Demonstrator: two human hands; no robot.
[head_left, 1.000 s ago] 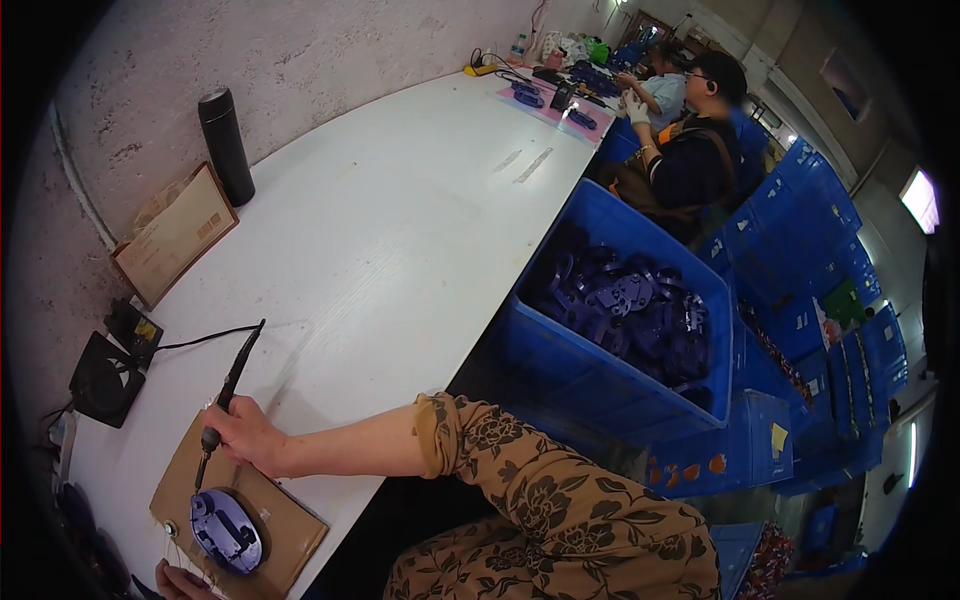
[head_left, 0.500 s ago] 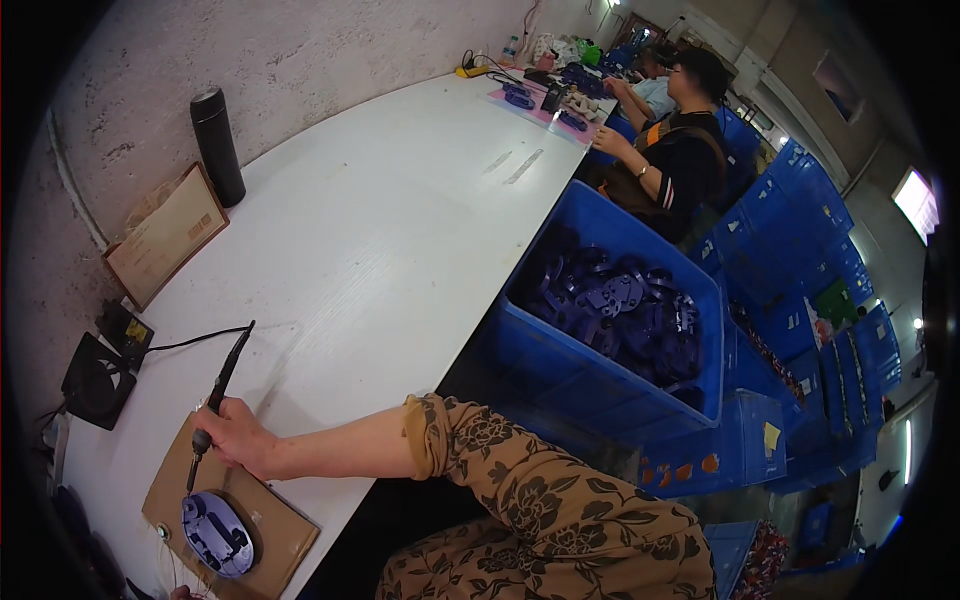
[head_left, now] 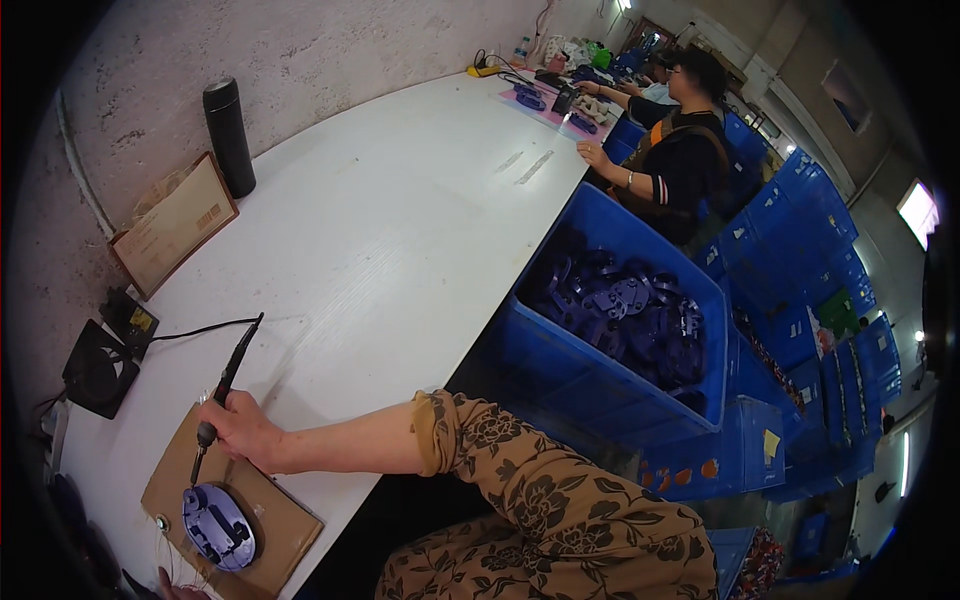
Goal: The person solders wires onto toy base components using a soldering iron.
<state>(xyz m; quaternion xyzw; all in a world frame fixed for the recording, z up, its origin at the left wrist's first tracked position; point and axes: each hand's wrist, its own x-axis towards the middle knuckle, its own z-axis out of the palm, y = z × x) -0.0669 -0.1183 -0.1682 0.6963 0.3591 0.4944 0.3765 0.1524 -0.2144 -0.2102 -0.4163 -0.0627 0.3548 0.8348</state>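
Observation:
My right hand [head_left: 244,428] is wrapped round a soldering iron [head_left: 231,370], its tip pointing down at the upper end of a purple oval plastic housing [head_left: 212,545]. The housing has dark slots and lies on a piece of brown cardboard [head_left: 283,535] at the table's near left. Only a bit of my left hand [head_left: 178,590] shows at the lower edge, beside thin pale wires [head_left: 172,560]; what its fingers do is mostly hidden. A small round metal piece [head_left: 162,522] sits at the cardboard's left edge.
A black iron stand [head_left: 100,370], framed card [head_left: 175,225] and black flask [head_left: 230,138] line the wall side of the white table [head_left: 400,220]. Right of the table, a blue crate [head_left: 620,345] holds purple parts. Beyond it a co-worker [head_left: 680,150] sits; blue bins [head_left: 790,215] are stacked farther right.
The view has shifted slightly. The iron's tip stays at the housing's upper end. A little more of my left hand shows at the lower edge. The co-worker's arm has reached farther over the table.

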